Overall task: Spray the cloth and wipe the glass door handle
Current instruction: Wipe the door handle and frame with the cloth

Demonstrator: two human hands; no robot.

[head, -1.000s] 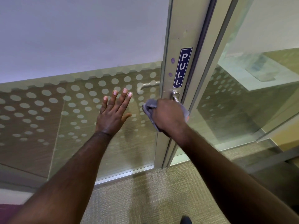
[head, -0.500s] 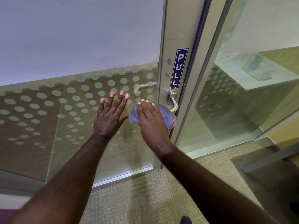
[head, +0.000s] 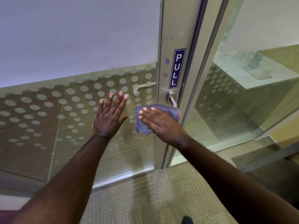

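A silver lever handle sticks out of the metal frame of the glass door, just below a blue PULL sticker. My right hand lies flat on a grey-purple cloth, pressing it over the handle's lever end, which is hidden under the cloth. My left hand is flat on the dotted glass to the left of the handle, fingers spread, holding nothing. No spray bottle is in view.
A second fixed glass panel stands to the right of the door frame. Beige carpet covers the floor below. The toe of a dark shoe shows at the bottom edge.
My right hand went from gripping the cloth around the handle near the frame to lying flat on the cloth over the lever, further left. The left hand has stayed on the glass.
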